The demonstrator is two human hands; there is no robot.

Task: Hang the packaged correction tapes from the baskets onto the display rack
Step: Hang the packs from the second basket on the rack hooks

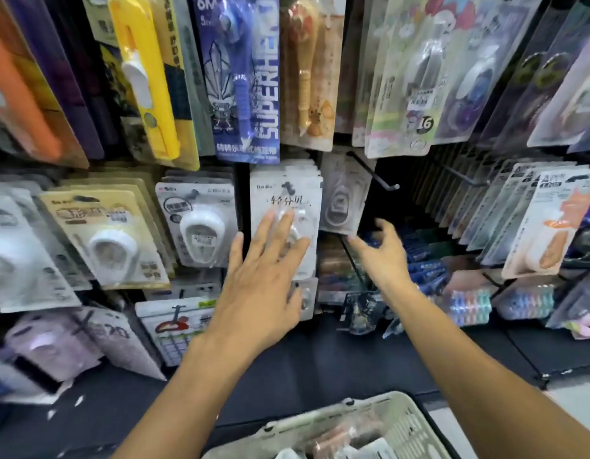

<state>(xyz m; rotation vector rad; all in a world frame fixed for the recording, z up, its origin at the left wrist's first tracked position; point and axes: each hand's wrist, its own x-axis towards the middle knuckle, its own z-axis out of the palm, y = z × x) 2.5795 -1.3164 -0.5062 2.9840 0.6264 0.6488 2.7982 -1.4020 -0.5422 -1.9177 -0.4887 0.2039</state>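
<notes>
Your left hand (pixel 263 279) reaches up with fingers straight and spread, its fingertips lying flat against the front pack (pixel 285 207) of a white stack hanging on the rack (pixel 402 200); it grips nothing. Your right hand (pixel 381 251) is raised beside it, fingers loosely curled and apart, its thumb tip just under the lower edge of a grey pack (pixel 343 197) that hangs to the right of the stack; whether it touches is hard to tell, and it holds nothing. The white pack is a clear blister on a pale card with dark printed characters, the tape inside blurred. Just right of the grey pack a bare hook (pixel 374 173) juts out from the dark rack. More packs hang all round: a blue one (pixel 247 77) above, white ones (pixel 200 223) to the left. The basket (pixel 406 422) sits at the bottom edge, below your arms, with several packs inside it.
</notes>
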